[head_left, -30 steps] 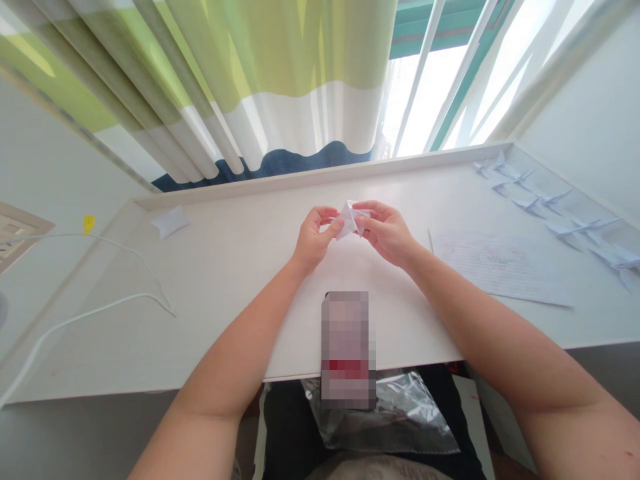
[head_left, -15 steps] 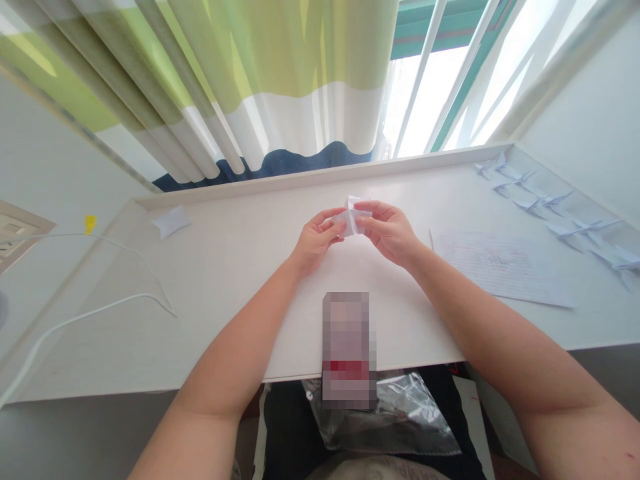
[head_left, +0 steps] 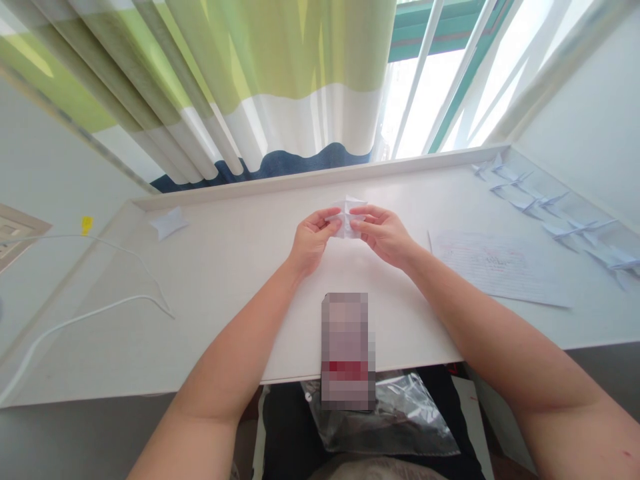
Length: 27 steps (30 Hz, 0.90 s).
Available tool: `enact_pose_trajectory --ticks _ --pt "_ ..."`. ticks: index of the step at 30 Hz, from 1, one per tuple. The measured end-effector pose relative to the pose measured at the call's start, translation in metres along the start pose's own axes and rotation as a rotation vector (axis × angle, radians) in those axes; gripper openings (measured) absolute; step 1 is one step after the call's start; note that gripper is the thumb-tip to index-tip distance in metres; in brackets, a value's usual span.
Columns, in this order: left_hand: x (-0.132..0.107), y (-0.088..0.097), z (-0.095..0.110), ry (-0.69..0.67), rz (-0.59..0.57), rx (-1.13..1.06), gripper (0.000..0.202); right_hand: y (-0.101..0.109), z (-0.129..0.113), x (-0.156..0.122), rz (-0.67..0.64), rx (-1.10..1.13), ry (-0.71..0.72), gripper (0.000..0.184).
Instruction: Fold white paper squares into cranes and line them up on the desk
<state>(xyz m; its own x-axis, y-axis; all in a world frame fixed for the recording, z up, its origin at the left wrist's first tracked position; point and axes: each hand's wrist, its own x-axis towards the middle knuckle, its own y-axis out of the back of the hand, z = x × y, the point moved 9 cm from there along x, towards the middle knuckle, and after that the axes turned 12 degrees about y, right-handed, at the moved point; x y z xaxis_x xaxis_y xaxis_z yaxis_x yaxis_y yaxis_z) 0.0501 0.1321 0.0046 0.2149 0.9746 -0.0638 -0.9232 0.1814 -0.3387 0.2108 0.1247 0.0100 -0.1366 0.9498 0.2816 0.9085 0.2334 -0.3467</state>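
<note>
The person's left hand (head_left: 311, 241) and right hand (head_left: 384, 230), near each other just above the frame's centre, each pinch one side of a folded paper (head_left: 346, 217) between thumb and fingers. Compared with half a second earlier, the paper's upper flap spreads wider to both sides; folding appears unfinished. Beneath lies the tabletop (head_left: 250, 267). Lower centre: a pixelated object (head_left: 347, 340), any label unreadable. Right of centre: a written sheet (head_left: 493, 267), too faint to read. Far right: folded paper pieces (head_left: 580, 228). Left: a lone folded piece (head_left: 169, 223).
</note>
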Motion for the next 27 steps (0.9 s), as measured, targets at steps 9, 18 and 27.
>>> enact_pose_trajectory --ticks 9,18,27 --pt "-0.004 -0.004 -0.001 0.050 -0.039 -0.031 0.034 -0.005 -0.002 -0.002 -0.041 0.010 0.006 0.045" --pt "-0.001 -0.003 -0.002 0.059 -0.015 -0.103 0.045 0.000 -0.009 0.000 0.017 -0.138 0.135 0.049" --pt "0.002 0.002 0.004 -0.010 -0.022 -0.126 0.042 0.009 -0.012 0.004 0.073 -0.090 0.136 0.046"
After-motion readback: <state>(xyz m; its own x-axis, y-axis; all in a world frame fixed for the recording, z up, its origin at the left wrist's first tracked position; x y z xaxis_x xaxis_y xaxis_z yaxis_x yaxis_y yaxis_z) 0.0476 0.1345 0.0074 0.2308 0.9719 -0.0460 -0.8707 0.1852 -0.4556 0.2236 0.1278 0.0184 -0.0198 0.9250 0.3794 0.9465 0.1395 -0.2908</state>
